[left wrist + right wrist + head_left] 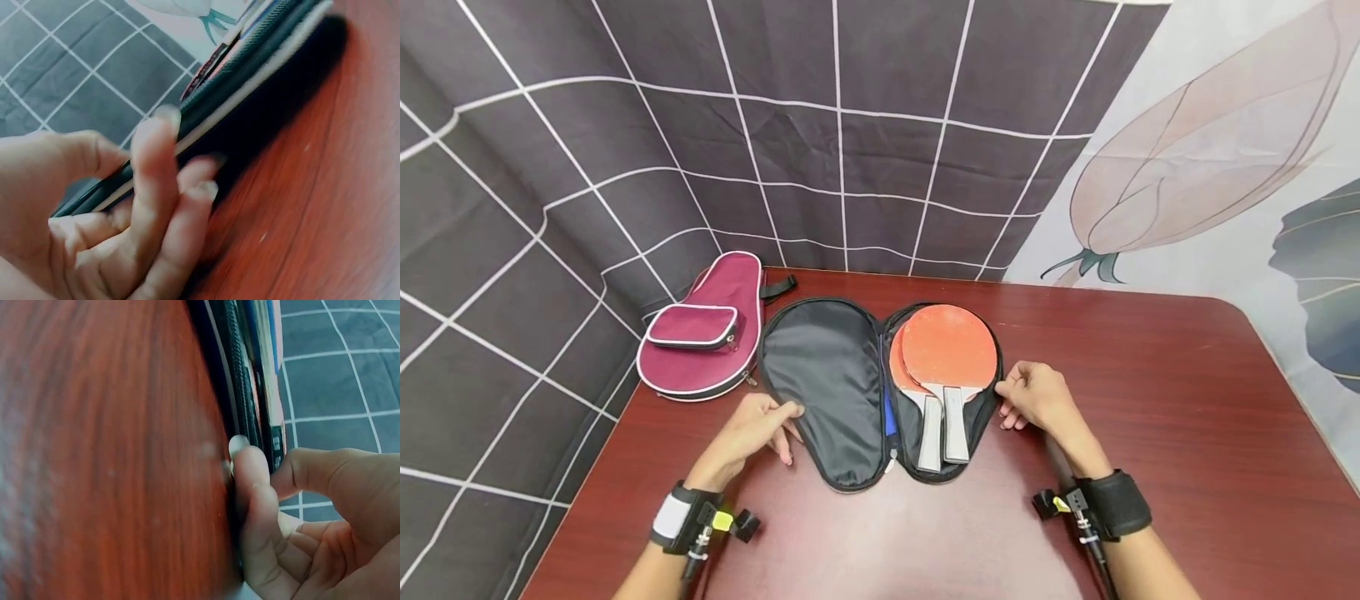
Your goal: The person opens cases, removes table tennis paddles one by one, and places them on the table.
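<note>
A black-lined paddle case (835, 392) lies unzipped and spread flat like a book on the table. In its right half rest two table tennis paddles (950, 346), red rubber up, one overlapping the other, pale handles toward me. My left hand (758, 429) pinches the left half's outer edge between thumb and fingers; the left wrist view shows the case edge (250, 81) held there, slightly off the wood. On the opposite side my right hand (1037, 396) pinches the right half's rim, beside the paddles. The right wrist view shows thumb and fingertips at the zipper edge (234, 369).
A second case, maroon with white piping (730, 350), lies at the back left, its black strap (778, 287) pointing right. Behind the reddish wooden table (1150, 400) hangs a dark grid-patterned cloth (790, 142), with a flower-print cloth (1195, 175) at the right.
</note>
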`<state>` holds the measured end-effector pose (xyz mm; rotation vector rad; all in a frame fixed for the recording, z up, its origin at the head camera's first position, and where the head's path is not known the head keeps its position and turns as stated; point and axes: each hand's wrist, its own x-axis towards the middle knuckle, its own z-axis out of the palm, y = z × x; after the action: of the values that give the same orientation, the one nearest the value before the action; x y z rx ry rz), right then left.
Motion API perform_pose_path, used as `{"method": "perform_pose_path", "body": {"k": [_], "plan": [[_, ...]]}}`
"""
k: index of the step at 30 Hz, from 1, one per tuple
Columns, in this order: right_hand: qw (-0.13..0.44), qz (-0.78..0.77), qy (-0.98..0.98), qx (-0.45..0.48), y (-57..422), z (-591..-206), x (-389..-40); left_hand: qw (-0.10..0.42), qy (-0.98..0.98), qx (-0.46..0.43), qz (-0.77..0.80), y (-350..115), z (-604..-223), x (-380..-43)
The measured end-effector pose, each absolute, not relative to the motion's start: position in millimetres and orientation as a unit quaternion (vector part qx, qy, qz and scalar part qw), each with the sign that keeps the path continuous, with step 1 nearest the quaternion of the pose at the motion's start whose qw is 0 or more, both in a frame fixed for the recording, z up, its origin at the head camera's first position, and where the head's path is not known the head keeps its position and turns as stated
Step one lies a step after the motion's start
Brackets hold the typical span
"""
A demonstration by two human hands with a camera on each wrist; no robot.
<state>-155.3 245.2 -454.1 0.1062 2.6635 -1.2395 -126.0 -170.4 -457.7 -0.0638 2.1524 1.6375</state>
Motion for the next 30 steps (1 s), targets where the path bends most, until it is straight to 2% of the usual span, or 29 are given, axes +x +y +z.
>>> {"method": "perform_pose_path", "body": {"k": [4, 7, 11, 16, 22, 30], "plan": [[0.059, -0.357, 0.932, 0.019, 241.2, -444.6, -146.9, 0.251, 0.753, -0.011, 0.608, -179.4, -460.8, -129.8], [-0.002, -0.326, 0.945, 0.012, 231.7, -434.6, -138.3, 0.277, 0.730, -0.015, 0.625, -185.9, -459.9, -130.9], [-0.074, -0.286, 0.955, -0.008, 208.7, -430.9, -129.0, 0.279, 0.709, -0.012, 0.648, -191.8, -458.9, -131.9], [-0.081, -0.217, 0.972, -0.025, 185.2, -443.1, -121.2, 0.271, 0.694, 0.003, 0.667, -192.2, -462.1, -135.5], [-0.093, -0.212, 0.971, -0.054, 176.9, -450.3, -114.1, 0.270, 0.698, 0.005, 0.663, -188.8, -465.2, -135.4], [-0.073, -0.215, 0.971, -0.071, 167.7, -449.7, -113.5, 0.254, 0.701, 0.001, 0.667, -191.6, -465.3, -132.2]]}}
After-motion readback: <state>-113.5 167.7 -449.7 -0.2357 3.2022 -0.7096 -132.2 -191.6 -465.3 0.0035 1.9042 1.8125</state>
